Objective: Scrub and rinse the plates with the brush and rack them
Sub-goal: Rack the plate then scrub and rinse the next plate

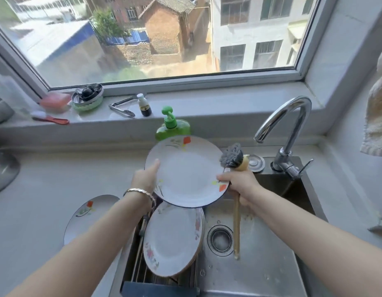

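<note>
Plate (185, 168) is held up over the left half of the sink (260, 264), tilted, face toward the camera. Left hand (144, 179) grips the left rim, thumb on the face. Right hand (241, 185) does double duty: fingers wrapped round the brush (236, 221) handle, thumb pinching the right rim.

Risks:
- The shared right grip is the weak point. If it slips, the plate likely lands on the racked plates (170, 239) directly below and chips.
- Soap bottle (175, 129) stands just behind the top rim. A forward push could tip it.
- Brush head points up near the faucet (293, 116). A careless swing could clip it.

Room: the basin is open to the right, under the spout. Free slots in the rack (138, 254) can't be judged. Another plate (87, 215) lies on the tabletop (46, 179), beside the sink edge.
</note>
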A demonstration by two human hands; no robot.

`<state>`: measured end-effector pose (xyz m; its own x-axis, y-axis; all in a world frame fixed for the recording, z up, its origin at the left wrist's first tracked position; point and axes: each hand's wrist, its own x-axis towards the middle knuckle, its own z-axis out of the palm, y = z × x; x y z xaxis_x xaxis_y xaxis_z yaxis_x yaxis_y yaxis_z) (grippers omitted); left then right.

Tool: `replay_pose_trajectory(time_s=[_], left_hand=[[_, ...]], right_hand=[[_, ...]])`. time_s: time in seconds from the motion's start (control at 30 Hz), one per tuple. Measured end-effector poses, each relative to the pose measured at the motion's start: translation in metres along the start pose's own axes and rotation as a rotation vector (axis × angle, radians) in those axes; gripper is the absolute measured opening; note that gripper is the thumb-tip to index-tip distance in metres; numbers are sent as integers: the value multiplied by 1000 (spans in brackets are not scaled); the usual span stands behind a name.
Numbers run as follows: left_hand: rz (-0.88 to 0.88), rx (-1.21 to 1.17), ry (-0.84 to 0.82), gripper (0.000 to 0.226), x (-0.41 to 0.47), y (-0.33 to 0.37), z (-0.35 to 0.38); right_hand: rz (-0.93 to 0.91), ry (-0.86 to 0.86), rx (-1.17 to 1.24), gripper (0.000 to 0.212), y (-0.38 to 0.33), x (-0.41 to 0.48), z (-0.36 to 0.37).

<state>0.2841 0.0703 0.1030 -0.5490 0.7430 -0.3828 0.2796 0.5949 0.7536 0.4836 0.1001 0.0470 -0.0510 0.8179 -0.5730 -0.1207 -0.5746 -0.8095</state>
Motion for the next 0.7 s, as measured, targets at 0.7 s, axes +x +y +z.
replay_pose_trajectory(time_s=[0.7], left_hand=[[505, 522, -209, 21, 154, 114, 34]], right_hand=[[-3, 146, 26, 34, -69, 39, 21]])
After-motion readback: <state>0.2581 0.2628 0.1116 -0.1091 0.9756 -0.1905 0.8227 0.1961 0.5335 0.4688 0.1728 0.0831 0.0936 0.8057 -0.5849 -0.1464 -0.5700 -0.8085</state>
